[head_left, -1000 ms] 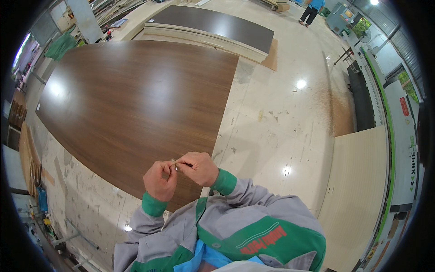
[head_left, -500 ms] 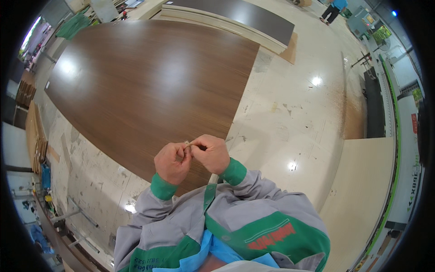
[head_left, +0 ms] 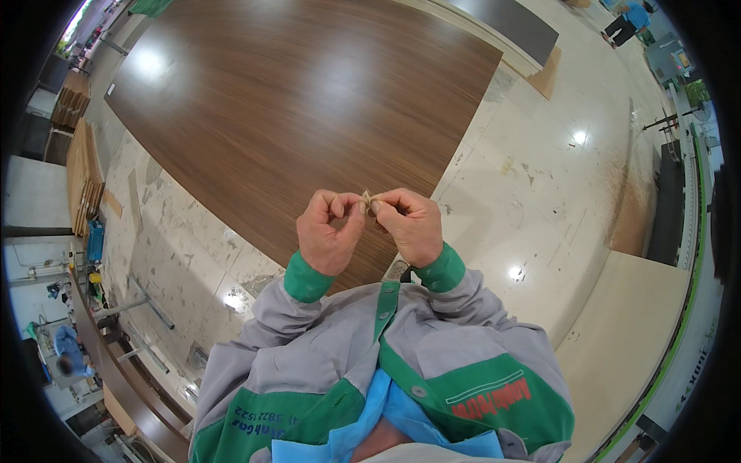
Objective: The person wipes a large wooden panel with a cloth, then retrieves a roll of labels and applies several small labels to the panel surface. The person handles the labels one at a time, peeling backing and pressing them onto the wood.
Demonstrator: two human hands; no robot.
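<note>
Between my fingertips is a small, crumpled tan scrap point(head_left: 367, 198), too small to name more exactly. My left hand point(head_left: 330, 231) pinches it from the left, thumb against forefinger. On its other side my right hand point(head_left: 411, 225) pinches it the same way. Both hands hang close together over the near end of a large brown wood-grain board point(head_left: 293, 100). Green cuffs and grey sleeves cover my wrists and forearms.
A stack of dark-topped panels point(head_left: 505, 31) lies beyond the board. Cardboard sheets point(head_left: 83, 177) lean at the left. A pale panel point(head_left: 625, 309) lies by the green-edged machine point(head_left: 679, 309) at right. A person in blue point(head_left: 629, 23) stands far right; another is at lower left.
My view has shifted, so the board and hands appear moved. My fingertips have drawn slightly apart, and the tan scrap between them shows more.
</note>
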